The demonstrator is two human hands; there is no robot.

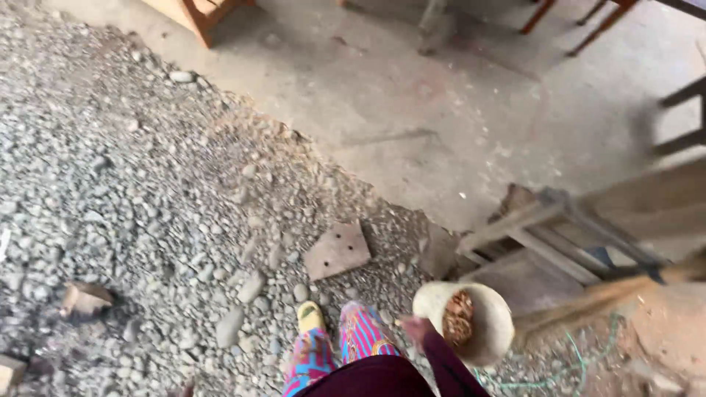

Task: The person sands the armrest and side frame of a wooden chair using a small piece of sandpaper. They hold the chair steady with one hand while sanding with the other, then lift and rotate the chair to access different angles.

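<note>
The right hand [418, 328] grips the near rim of a pale round bowl [482, 312] low at the person's right side, its fingers pinched on the edge at the bowl's left; the motion blur hides exactly how they curl. The bowl tilts with its mouth toward the camera and extends right and slightly up-frame from the hand, so its weight hangs outward from the grip; a brown, crumbly clump [459, 317] sits inside against the near wall. The dark maroon sleeve [447, 366] runs up from the bottom edge to that hand. The left hand is out of view, so only 1 hand is near the bowl. Just left of the bowl, patterned trouser legs [346, 344] and a yellow shoe [309, 316] stand on gravel [132, 191], with a flat brown tile [337, 251] ahead and a wooden frame [559, 239] to the right.
</note>
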